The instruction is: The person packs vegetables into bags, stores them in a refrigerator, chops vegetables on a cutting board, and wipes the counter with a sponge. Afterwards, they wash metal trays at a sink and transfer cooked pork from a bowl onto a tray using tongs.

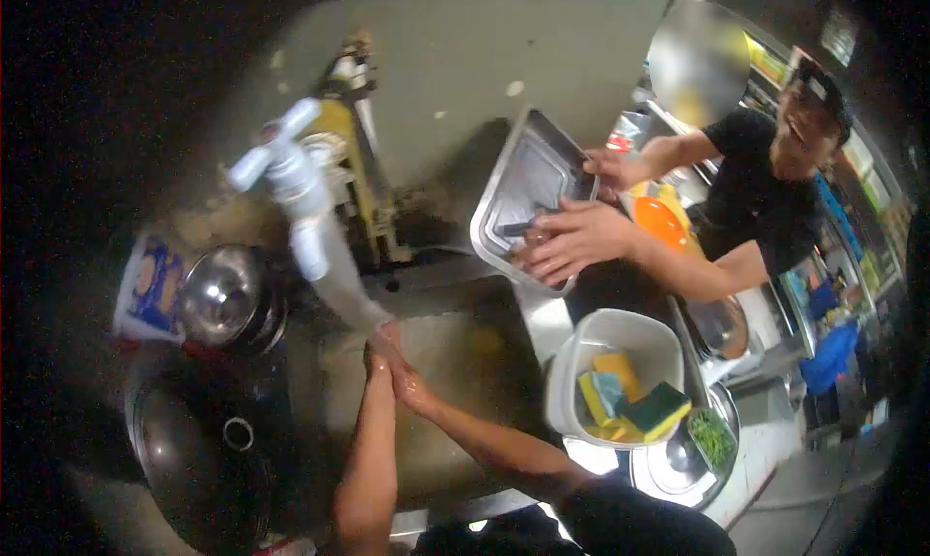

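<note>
Water runs from a white tap (295, 193) onto my two hands, which touch each other over the sink (455, 348). My left hand (380, 355) is wet and lies against my right hand (413, 389). The fingers of both overlap and blur in the stream, so their shape cannot be made out. No object shows in either hand. To the right of the tap, a co-worker's two hands are at a rectangular metal tray (533, 173), held tilted above the sink's far right corner.
A white tub (562, 391) with several sponges stands right of the sink. Beyond it are a bowl of chopped greens (714, 440) and an orange bowl (661, 221). Metal pots (221, 293) and a large dark pan (184, 449) sit at left. A co-worker (765, 169) stands at right.
</note>
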Demonstrator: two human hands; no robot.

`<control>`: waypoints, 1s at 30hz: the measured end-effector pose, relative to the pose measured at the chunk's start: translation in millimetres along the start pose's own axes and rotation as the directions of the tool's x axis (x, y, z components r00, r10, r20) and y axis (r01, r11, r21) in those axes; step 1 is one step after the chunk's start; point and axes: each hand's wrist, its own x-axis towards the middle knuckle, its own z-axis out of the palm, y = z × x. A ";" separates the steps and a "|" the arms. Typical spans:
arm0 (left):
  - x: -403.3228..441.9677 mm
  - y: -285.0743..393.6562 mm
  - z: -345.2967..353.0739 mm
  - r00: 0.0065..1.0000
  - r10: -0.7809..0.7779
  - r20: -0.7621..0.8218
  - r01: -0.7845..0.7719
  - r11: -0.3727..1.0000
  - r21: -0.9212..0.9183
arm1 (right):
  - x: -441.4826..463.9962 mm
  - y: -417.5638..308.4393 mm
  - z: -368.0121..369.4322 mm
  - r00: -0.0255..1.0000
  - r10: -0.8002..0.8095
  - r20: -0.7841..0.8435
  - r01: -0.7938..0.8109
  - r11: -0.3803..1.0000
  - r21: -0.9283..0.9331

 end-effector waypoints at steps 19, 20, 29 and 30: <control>-25.9 91.3 -28.7 0.963 0.266 0.029 -0.184 0.580 0.794 | 18.0 31.3 -31.1 0.834 0.485 0.263 -0.521 0.849 0.089; -16.9 119.0 -46.6 0.912 0.346 0.219 -0.366 0.451 0.814 | 19.8 20.4 -25.0 0.798 0.536 0.275 -0.591 0.785 0.186; -253.8 272.4 273.7 0.395 0.681 0.616 -0.718 -0.189 0.670 | 51.2 -53.6 -17.1 0.796 0.535 0.284 -0.603 0.741 0.296; -268.6 257.9 295.3 0.402 0.631 0.664 -0.618 -0.348 0.705 | 50.5 -52.6 -15.5 0.818 0.497 0.292 -0.564 0.792 0.233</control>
